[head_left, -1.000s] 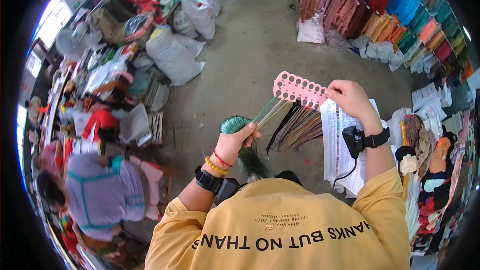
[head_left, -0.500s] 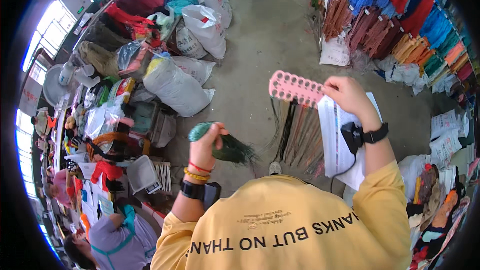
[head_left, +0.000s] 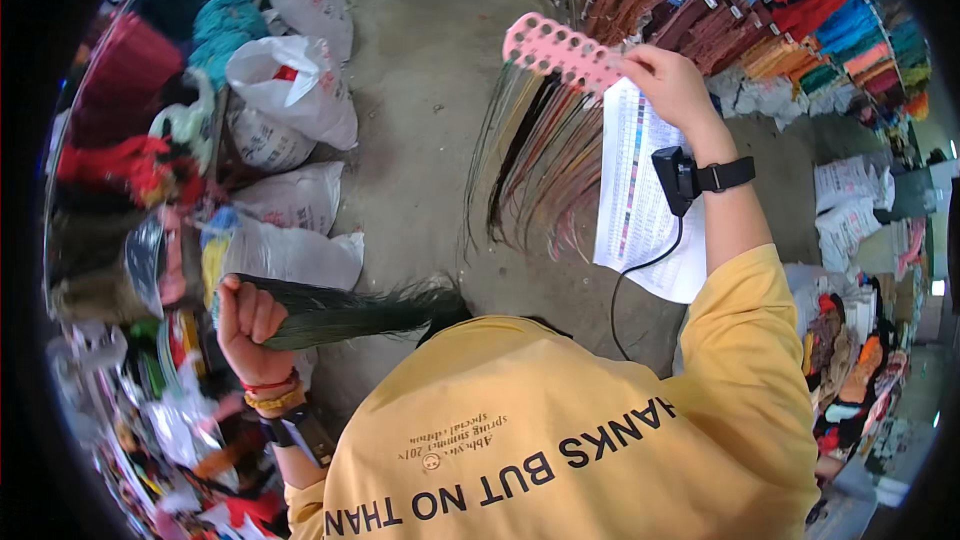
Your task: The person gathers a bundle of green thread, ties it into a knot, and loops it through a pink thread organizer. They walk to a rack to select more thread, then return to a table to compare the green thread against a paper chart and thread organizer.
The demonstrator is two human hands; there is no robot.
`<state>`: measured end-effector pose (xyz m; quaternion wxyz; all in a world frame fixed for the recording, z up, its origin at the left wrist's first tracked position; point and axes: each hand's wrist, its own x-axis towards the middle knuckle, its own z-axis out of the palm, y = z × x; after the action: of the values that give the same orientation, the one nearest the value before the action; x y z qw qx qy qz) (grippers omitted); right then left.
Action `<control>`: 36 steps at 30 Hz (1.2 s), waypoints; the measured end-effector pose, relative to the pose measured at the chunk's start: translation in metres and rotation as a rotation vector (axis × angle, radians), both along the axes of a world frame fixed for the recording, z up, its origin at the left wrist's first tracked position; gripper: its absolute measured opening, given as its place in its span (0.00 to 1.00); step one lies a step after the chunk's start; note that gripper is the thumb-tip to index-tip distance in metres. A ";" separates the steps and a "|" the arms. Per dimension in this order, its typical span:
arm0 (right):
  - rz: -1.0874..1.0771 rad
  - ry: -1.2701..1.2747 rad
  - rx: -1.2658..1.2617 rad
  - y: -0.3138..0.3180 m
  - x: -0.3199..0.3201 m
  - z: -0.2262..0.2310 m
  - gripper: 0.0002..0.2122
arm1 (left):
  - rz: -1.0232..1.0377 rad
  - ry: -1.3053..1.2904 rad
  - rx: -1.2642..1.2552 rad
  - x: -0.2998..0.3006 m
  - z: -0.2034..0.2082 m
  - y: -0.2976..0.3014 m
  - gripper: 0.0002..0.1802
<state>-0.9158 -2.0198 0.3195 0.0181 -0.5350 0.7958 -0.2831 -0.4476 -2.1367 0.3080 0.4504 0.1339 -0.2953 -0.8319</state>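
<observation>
Toward the lower left of the frame, the left hand is clamping its grip around a dark green bundle of fibre, whose loose end is trailing rightward toward the yellow shirt. At upper centre, a pink holed card is tilting down to the right, and thin coloured strands are hanging from it. At the card's right end, the right hand is pinching it, grip together, while a printed sheet is hanging below; whether the fingers are also gripping the paper, I cannot tell.

For good handling, the left hand is likely needing a firm but uncrushing hold, so no fibres are slipping out; the right is best pinching only the card's end, leaving strands hanging free and untangled.

Counting left to right, two bracelets, one bundle, one card, one sheet and one black device on the right wrist are showing; the strands are overlapping too densely for counting.
</observation>
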 end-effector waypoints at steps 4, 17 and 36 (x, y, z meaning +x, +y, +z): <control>-0.214 0.007 -0.090 -0.021 -0.041 -0.013 0.11 | -0.168 0.020 -0.036 -0.043 0.012 -0.106 0.12; -0.382 -0.185 -0.148 -0.186 -0.123 -0.061 0.08 | -0.115 -0.038 0.025 -0.157 0.026 -0.320 0.12; 0.096 -0.135 -0.161 -0.656 -0.192 -0.018 0.05 | 0.002 -0.009 0.164 -0.283 0.018 -0.642 0.13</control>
<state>-1.1076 -2.6757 0.3014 0.0421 -0.5519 0.7410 -0.3801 -0.7304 -2.7786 0.3259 0.4372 0.1744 -0.2281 -0.8523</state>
